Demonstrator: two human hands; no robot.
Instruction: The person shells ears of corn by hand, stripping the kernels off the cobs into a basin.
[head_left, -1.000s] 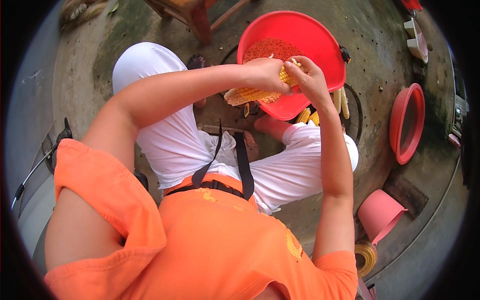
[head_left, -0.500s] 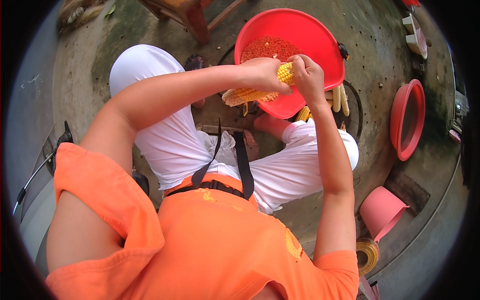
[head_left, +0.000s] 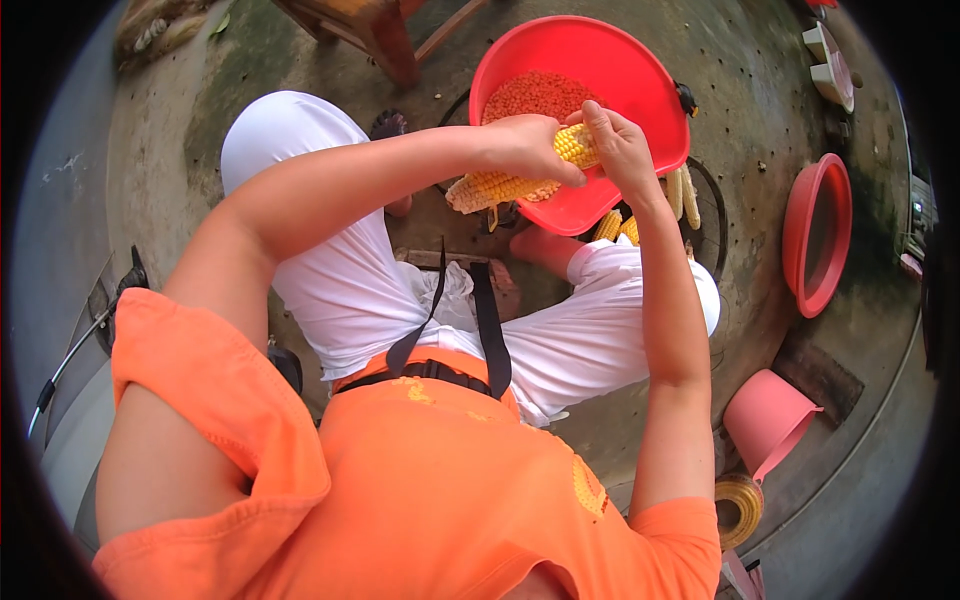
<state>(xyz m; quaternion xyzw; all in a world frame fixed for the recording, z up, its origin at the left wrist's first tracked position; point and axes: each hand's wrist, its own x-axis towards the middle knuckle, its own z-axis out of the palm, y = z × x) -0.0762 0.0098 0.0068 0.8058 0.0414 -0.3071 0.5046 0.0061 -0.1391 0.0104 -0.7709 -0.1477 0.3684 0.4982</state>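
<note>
An ear of corn lies slantwise over the near left rim of a red basin. Its lower left part looks paler and partly stripped, while yellow kernels still cover the upper right end. My left hand is closed round its middle. At the upper right end, my right hand has its fingers bent against the corn, with the thumb side raised; some fingertips are hidden. Loose orange kernels are heaped in the basin's left part.
More yellow corn ears and pale cobs lie on the floor right of the basin. A wooden stool stands at the top. To the right are a red tub, a pink bucket and a yellow tape roll.
My right hand has shifted slightly right along the corn's end and its grip looks looser, baring more of the tip. My left hand and the corn have barely moved.
</note>
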